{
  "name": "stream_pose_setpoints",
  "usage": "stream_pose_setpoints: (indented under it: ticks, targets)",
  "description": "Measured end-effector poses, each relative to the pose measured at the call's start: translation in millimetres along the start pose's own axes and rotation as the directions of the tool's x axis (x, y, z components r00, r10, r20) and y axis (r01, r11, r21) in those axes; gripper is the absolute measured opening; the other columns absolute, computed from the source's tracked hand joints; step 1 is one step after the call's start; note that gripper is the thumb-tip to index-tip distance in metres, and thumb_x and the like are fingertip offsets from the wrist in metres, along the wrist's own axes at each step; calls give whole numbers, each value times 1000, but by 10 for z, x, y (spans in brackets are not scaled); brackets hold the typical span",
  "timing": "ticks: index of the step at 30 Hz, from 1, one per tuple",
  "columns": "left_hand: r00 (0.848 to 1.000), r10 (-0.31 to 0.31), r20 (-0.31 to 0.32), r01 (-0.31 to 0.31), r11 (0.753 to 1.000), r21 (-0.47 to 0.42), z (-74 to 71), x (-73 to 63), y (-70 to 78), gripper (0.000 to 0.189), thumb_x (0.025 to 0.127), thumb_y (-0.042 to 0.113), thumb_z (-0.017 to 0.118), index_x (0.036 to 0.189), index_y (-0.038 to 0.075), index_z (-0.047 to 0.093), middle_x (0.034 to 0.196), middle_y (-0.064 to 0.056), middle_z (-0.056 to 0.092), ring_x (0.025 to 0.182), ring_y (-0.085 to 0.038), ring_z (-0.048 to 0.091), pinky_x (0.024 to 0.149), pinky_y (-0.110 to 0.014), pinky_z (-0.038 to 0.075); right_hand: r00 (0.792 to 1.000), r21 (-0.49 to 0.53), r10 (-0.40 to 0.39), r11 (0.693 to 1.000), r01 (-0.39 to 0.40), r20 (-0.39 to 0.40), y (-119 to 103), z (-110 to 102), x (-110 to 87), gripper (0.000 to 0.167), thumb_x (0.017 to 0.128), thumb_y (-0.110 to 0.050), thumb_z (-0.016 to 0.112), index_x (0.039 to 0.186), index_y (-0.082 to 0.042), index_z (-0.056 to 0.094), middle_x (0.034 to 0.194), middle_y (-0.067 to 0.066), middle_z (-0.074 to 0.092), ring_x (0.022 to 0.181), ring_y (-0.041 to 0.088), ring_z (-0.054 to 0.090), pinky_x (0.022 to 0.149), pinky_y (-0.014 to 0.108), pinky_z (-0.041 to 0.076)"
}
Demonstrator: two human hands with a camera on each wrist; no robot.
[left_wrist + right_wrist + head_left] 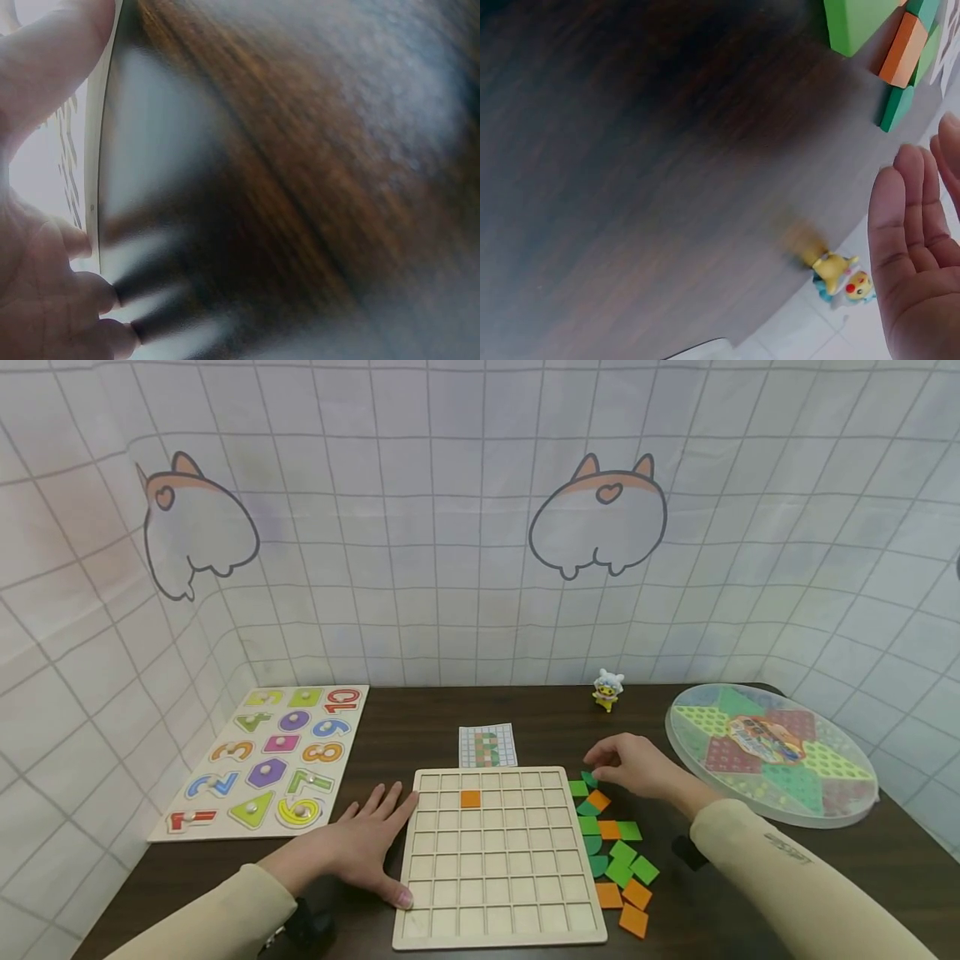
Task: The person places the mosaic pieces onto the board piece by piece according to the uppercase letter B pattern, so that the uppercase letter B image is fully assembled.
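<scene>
A wooden grid board (500, 942) lies on the table, with one orange square tile (470, 798) in its top row. My left hand (365, 839) is spread along the board's left edge, thumb on the rim; in the left wrist view, the thumb and fingers of the left hand (45, 285) touch that edge. Beyond the board's top right corner hovers my right hand (630, 766), its fingertips near a dark green tile (589, 779). The right wrist view shows the right hand (919, 247) holding nothing, apart from the dark green tile (896, 109) and an orange tile (904, 49).
Several green and orange tiles (622, 853) lie right of the board. A pattern card (487, 745) sits behind it. A number puzzle (273, 760) lies at left, a round Chinese checkers box (772, 752) at right. A small figurine (607, 690) stands at the back.
</scene>
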State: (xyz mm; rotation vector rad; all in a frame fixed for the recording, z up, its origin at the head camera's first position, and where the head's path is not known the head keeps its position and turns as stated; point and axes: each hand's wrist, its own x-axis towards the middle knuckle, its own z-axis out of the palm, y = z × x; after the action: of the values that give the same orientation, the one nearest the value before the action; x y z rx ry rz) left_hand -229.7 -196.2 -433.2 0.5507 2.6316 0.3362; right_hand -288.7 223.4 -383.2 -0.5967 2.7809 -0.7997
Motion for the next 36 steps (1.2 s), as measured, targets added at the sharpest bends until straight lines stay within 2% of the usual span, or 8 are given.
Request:
stream_pose_setpoints:
  ticks: [6, 13, 17, 21, 29, 36]
  targets:
    - [1000, 1, 1, -1, 1000, 5, 9, 8, -13, 150, 52, 93, 72, 166, 20, 10, 173, -17, 2, 159, -43, -2, 121, -71, 8, 1000, -27, 8, 1000, -7, 23, -1, 55, 60, 23, 93, -11, 74, 115, -3, 74, 106, 8, 74, 89, 18, 65, 81, 39, 58]
    - [1000, 6, -4, -6, 1000, 8, 9, 17, -13, 149, 52, 93, 72, 167, 21, 10, 173, -17, 2, 159, -43, -2, 121, -71, 8, 998, -78, 19, 997, -15, 59, -11, 154, 96, 27, 89, -20, 81, 113, -8, 76, 115, 10, 72, 104, 28, 66, 92, 48, 55]
    - [1000, 4, 2, -4, 1000, 9, 15, 21, -29, 149, 52, 92, 73, 167, 20, 10, 173, -17, 2, 159, -43, -2, 121, -71, 8, 997, -83, 22, 996, -16, 72, -28, 170, 125, 28, 87, -23, 83, 110, -9, 76, 116, 11, 72, 107, 29, 65, 96, 50, 54]
    - [1000, -2, 3, 2, 1000, 5, 10, 10, -21, 149, 52, 92, 73, 166, 20, 10, 173, -17, 3, 159, -43, -1, 121, -71, 9, 996, -101, 22, 995, -13, 87, -40, 162, 144, 26, 85, -21, 84, 106, -8, 74, 115, 12, 69, 104, 27, 64, 96, 49, 54]
    - [1000, -4, 3, 4, 1000, 4, 2, 1, -9, 149, 52, 92, 73, 166, 20, 11, 173, -17, 4, 159, -43, 0, 121, -71, 10, 996, -149, 40, 989, -28, 82, -49, 173, 144, 18, 86, -19, 83, 97, -9, 73, 108, 10, 64, 90, 21, 54, 86, 42, 53]
    - [1000, -7, 1, 7, 1000, -2, -3, -7, 3, 149, 52, 92, 73, 166, 20, 11, 173, -17, 4, 159, -43, 0, 121, -71, 10, 997, -152, 37, 988, -26, 68, -71, 169, 120, 18, 88, -19, 82, 99, -8, 74, 108, 11, 66, 87, 19, 56, 81, 38, 55]
